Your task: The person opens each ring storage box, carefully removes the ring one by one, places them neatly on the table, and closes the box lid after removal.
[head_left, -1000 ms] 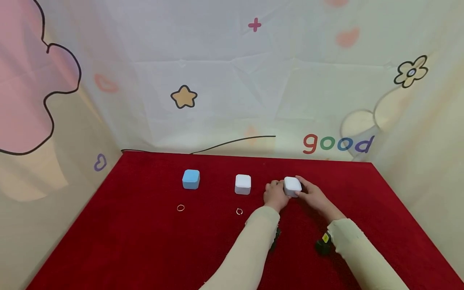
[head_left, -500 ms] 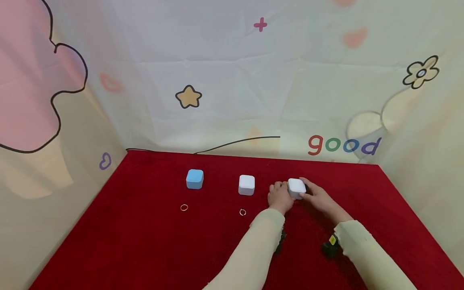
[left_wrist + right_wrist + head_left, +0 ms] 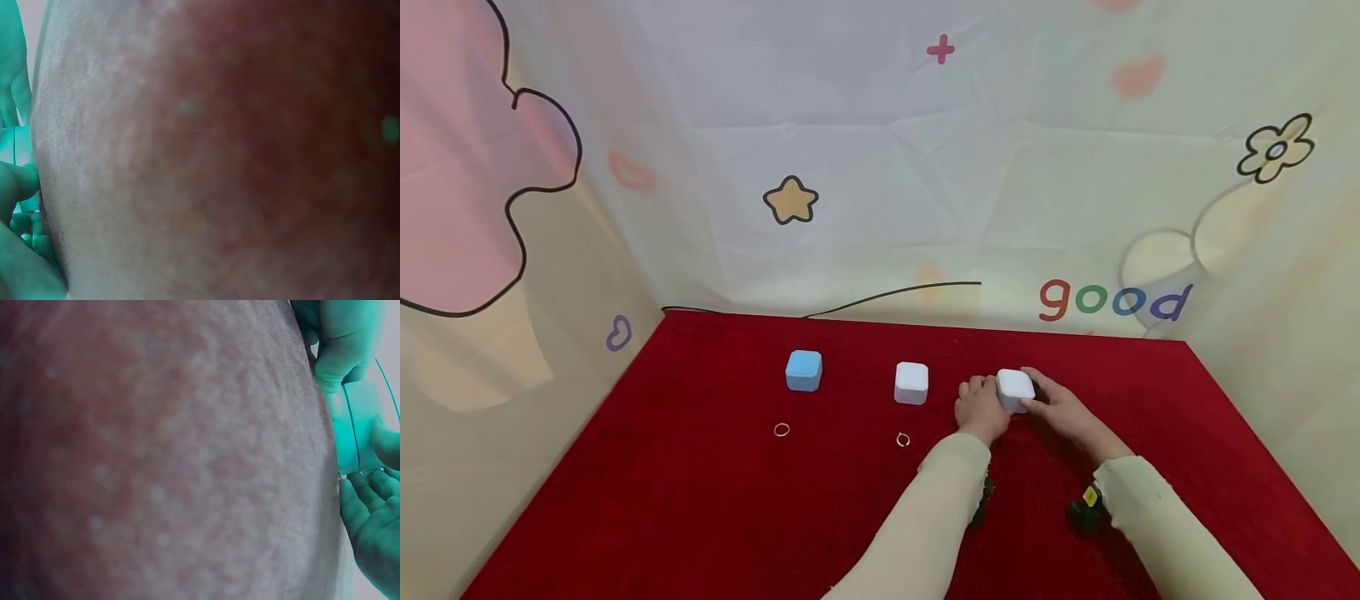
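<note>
At the right of the head view, both hands hold a small white box (image 3: 1015, 389) with rounded corners. My left hand (image 3: 982, 408) grips its left side with curled fingers. From the right, my right hand (image 3: 1057, 412) holds the box between thumb and fingers. A seam runs round the box (image 3: 357, 434) in the right wrist view, where fingers and a thumb press on it. Skin close to the lens covers most of both wrist views. In the left wrist view only a strip of the box (image 3: 14, 145) shows beside the fingers.
Left of the hands, a second white box (image 3: 911, 383) and a light blue box (image 3: 803, 371) stand on the red cloth (image 3: 715, 500). In front of them lie a small open ring (image 3: 903, 440) and a thin ring (image 3: 782, 430). A printed curtain (image 3: 880, 167) hangs behind.
The head view has shifted slightly, moving everything a little to the right in the picture. Both hands keep their hold on the white box, with hardly any other movement.
</note>
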Motion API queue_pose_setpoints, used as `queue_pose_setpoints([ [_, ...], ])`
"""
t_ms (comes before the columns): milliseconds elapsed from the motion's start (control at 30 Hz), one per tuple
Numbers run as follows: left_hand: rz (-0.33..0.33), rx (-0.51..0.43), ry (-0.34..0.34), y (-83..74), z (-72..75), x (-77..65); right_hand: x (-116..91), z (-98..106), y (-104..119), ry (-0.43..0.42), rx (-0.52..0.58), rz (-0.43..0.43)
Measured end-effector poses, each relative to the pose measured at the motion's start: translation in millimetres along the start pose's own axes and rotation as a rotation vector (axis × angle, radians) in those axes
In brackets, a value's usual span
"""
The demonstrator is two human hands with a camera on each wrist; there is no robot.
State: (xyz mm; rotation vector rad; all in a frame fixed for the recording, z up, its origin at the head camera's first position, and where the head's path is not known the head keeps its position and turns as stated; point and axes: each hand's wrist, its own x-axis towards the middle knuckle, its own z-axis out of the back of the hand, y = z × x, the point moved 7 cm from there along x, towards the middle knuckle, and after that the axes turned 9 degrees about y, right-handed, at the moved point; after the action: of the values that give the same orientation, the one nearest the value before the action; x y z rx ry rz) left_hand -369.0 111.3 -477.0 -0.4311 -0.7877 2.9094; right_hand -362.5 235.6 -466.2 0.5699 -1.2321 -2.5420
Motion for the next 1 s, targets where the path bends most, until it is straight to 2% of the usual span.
queue_pose_setpoints([
  [233, -0.003, -0.007, 0.011, -2.1, 1.9, -4.1, -2.1, 0.9, 1.7, 0.004, -0.004, 0.005],
  [367, -0.008, -0.011, -0.001, -0.2, 0.2, -1.4, -2.6, 1.1, 3.0, 0.001, -0.008, 0.011],
  [400, -0.018, -0.002, -0.027, 2.1, -5.7, 5.0, -2.4, 1.0, 3.2, 0.001, -0.007, 0.012],
  [500, -0.023, -0.012, -0.028, 3.3, -6.5, 5.7, -2.2, 0.0, 3.5, 0.002, -0.008, 0.013],
  [600, -0.017, -0.012, -0.025, 2.8, -5.8, 5.1, -2.1, -0.3, 3.5, 0.001, -0.011, 0.004],
  [633, -0.005, -0.021, -0.001, 0.9, 0.3, -1.1, -1.9, -0.2, 3.6, 0.001, -0.011, -0.001],
  [733, 0.004, -0.019, -0.004, 0.0, 2.3, -2.9, -1.2, 0.5, 3.6, -0.001, -0.011, -0.011],
  [1000, 0.004, -0.015, -0.015, 0.3, 0.9, -1.5, -0.6, 0.5, 2.7, 0.005, 0.008, -0.02],
])
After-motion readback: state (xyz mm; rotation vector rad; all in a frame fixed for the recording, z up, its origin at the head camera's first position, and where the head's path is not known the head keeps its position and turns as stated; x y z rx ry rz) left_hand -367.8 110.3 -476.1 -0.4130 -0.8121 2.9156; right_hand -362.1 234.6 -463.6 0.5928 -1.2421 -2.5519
